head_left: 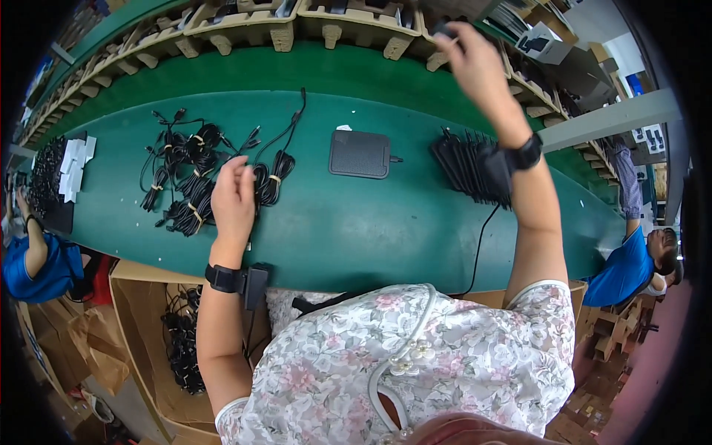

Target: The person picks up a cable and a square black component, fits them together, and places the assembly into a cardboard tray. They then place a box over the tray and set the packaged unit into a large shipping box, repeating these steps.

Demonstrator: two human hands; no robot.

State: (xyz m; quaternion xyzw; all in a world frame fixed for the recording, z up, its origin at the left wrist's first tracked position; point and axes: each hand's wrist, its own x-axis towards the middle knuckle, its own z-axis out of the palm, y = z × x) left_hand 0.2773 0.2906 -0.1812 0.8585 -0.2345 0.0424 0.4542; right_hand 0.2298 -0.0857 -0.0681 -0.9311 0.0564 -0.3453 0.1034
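Note:
My left hand [233,199] is low over the green bench, fingers loosely bent and no object visible in them. It is between a heap of black cables [194,178] tied with tan bands and one tied cable bundle [277,178]. My right hand [475,65] is raised at the far right by the moulded pulp trays [371,24]. Its fingers close around a small dark thing [443,31], too unclear to name. A flat black box-shaped device [359,154] with a short plug lies mid-bench. Right of it, a row of black flat devices [467,165] leans together beneath my right forearm.
An open cardboard box [141,326] with black cables stands below the bench's near edge. More black cables and white papers [76,167] lie at the far left. People in blue shirts sit at both sides. A grey metal beam [601,119] juts in at the right.

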